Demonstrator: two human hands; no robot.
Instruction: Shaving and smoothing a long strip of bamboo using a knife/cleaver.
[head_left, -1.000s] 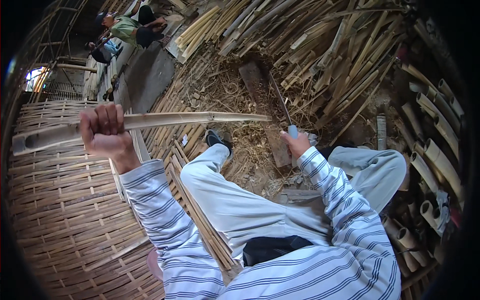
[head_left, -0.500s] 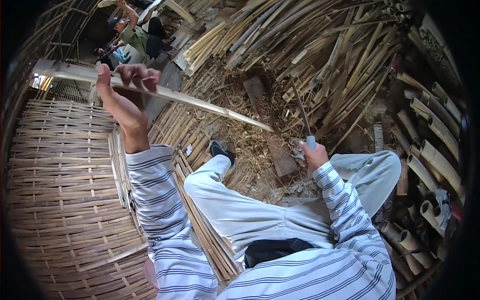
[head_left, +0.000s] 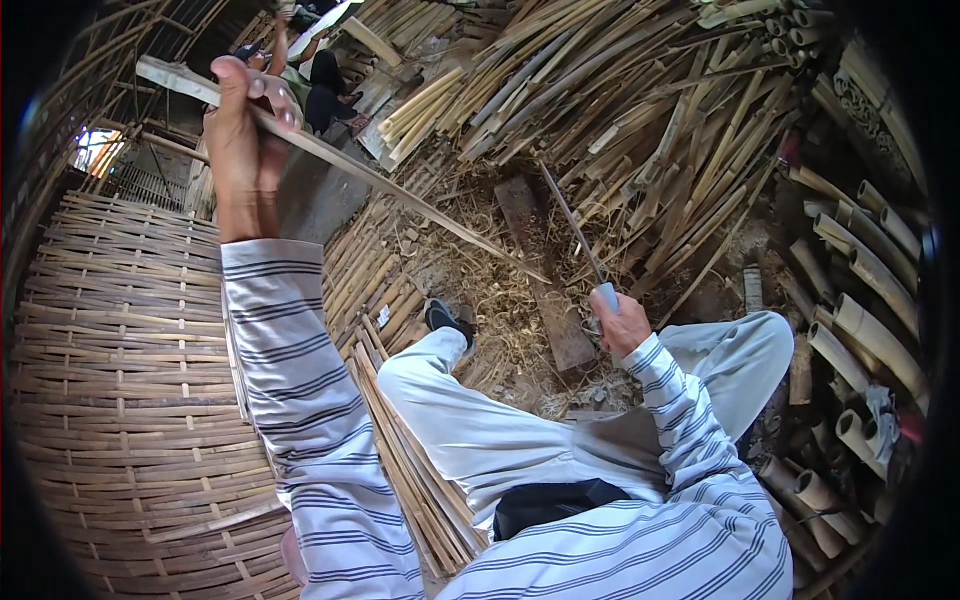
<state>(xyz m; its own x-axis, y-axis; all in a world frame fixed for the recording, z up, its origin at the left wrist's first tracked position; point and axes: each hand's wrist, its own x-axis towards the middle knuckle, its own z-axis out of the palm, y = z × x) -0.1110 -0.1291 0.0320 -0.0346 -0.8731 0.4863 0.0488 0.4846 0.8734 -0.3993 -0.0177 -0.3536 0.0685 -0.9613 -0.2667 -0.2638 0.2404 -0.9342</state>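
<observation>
My left hand (head_left: 243, 135) is raised at the upper left, its thumb and fingers closed around the upper part of a long split bamboo strip (head_left: 390, 187). The strip slants down to the right, and its lower end meets a narrow wooden plank (head_left: 556, 318) on the ground, or hangs just over it. In front of my right knee, my right hand (head_left: 622, 325) grips the pale blue handle of a long, thin-bladed knife (head_left: 573, 222). The blade points up and away to the left, apart from the strip.
Curly shavings (head_left: 490, 255) surround the plank. A big heap of bamboo strips (head_left: 620, 90) lies beyond. Cut bamboo tubes (head_left: 880, 335) are piled on the right. A woven bamboo panel (head_left: 140, 390) fills the left, with loose slats (head_left: 425, 490) beside my leg. Another person (head_left: 325, 85) sits at the far left.
My left hand has closed from spread fingers around the strip, whose upper end now sits higher and farther right. The knife has tilted slightly to the left.
</observation>
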